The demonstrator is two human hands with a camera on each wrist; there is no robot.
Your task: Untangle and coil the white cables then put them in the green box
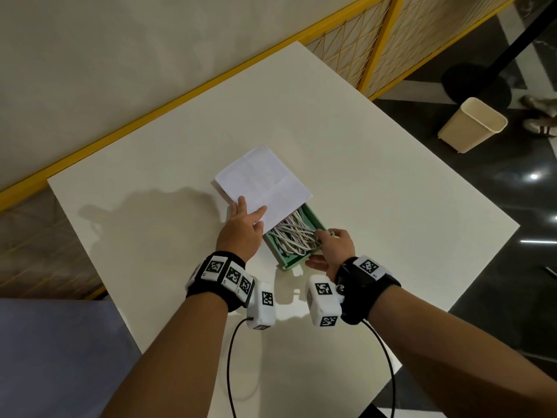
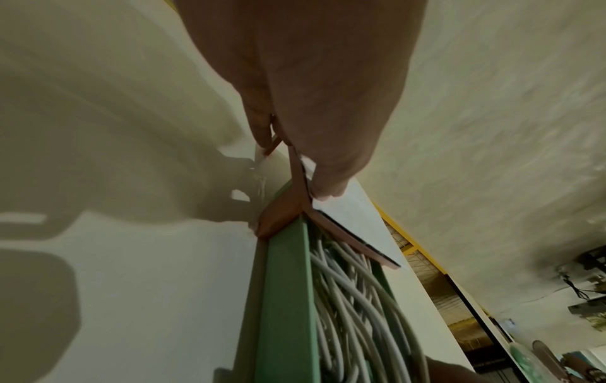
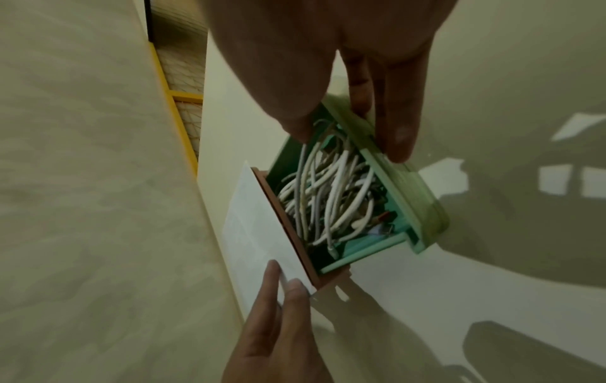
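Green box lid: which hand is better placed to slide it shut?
Probably left. The left hand already pinches the white lid half over the green box; the right hand grips the box's rim beside the cables.

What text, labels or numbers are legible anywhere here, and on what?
No readable words or numbers in any view.
White lid over the green box: faint print lines, too blurred to read.
Left wrist band and right wrist band: black-and-white square marker patterns only, no letters.
Wrist camera housings: same marker patterns, no text.
Cream bin on the floor: no visible label.
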